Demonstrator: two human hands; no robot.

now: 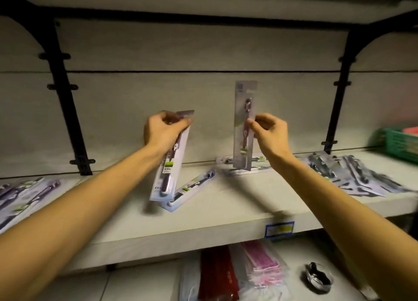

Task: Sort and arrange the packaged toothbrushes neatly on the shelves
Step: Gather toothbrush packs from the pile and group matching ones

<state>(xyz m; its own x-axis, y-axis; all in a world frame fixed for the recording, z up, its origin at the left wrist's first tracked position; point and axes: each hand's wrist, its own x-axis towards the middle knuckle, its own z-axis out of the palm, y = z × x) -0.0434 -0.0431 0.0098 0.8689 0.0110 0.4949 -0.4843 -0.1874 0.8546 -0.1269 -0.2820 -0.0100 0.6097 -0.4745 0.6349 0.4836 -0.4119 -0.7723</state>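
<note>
Two hands each hold one packaged toothbrush above the shelf (226,205): the left hand (164,131) grips a tilted pack (172,165) at its top, the right hand (268,131) pinches an upright pack (244,110). Two more packs lie loose between them, one (192,188) under the tilted pack, one (244,161) by the back wall. Blurred piles lie at left (24,194) and right (348,174), uncountable.

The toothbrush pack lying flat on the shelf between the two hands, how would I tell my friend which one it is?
Look at the pale middle shelf, between the pile on the left and the pile on the right. Just below the left hand, one pack lies flat and slanted. It has a dark brush and a green sticker, and nobody holds it, unlike the pack in the left hand and the upright pack in the right hand.
</note>
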